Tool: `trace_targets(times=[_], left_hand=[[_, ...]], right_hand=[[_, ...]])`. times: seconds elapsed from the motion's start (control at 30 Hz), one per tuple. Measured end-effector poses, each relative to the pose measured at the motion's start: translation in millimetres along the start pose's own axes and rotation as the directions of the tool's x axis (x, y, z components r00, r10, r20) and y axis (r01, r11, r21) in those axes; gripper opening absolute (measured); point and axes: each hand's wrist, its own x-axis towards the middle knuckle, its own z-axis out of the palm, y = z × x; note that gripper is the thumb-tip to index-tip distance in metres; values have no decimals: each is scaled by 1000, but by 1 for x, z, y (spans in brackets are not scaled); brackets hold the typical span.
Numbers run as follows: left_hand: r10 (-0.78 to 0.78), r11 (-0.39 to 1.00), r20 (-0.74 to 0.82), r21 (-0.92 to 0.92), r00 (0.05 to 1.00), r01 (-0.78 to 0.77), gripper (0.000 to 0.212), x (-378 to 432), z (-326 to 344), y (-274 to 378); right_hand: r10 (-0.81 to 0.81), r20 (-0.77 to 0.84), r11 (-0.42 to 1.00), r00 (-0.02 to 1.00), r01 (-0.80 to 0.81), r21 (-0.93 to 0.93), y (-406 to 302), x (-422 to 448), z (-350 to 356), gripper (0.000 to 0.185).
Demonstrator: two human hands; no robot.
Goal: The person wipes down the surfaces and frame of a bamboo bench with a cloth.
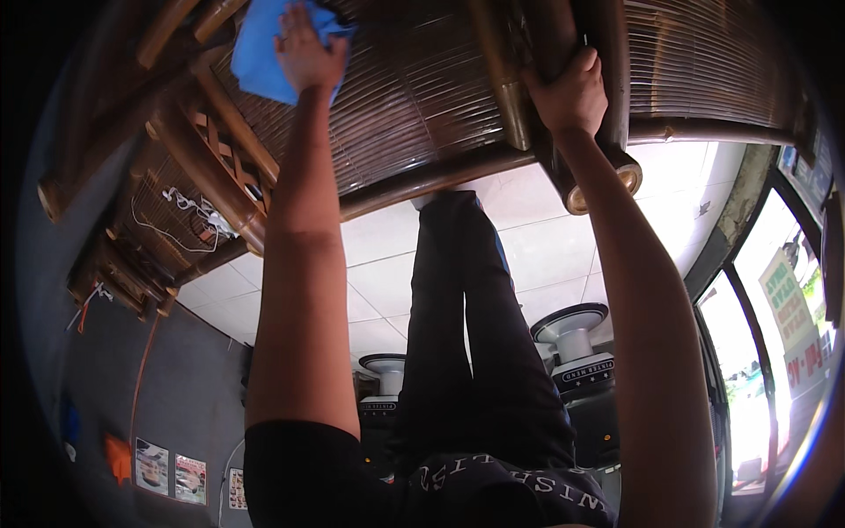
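Note:
My left hand (310, 59) lies over a blue cloth (254, 66), pressing it on the dark bamboo-slat surface (396, 112) of a piece of furniture at the top of the view. The cloth spreads out to the left of the hand and bunches near the thumb. On the right, my right hand (574, 96) grips a thick, dark bamboo pole (614, 79) of the same furniture, its fingers curled over the top. Part of the pole is hidden by the hand.
Another bamboo piece with a white cable (218, 223) on it is at left. Pale floor tiles (383, 264) run around my legs. Two black-and-white machines or stands (584, 373) are behind my legs. Glass doors (739, 369) are at right, a grey wall (178, 383) at left.

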Motion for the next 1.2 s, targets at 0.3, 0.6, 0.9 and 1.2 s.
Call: trace_targets(times=[0.3,0.6,0.9,1.2], left_hand=[[-288,957,59,52,956,286,76,-137,-44,-52],[-432,902,122,54,893,429,90,-149,-25,35],[267,950,458,-273,848,-152,84,-89,5,176],[413,889,378,-367,829,-275,84,-65,14,155]], right_hand=[[47,-21,999,999,-47,-16,3,2,0,68],[56,13,996,998,-55,-67,-4,1,-1,64],[54,9,998,999,-53,-19,-6,0,-1,59],[66,-2,998,998,-66,-14,0,2,-2,60]])
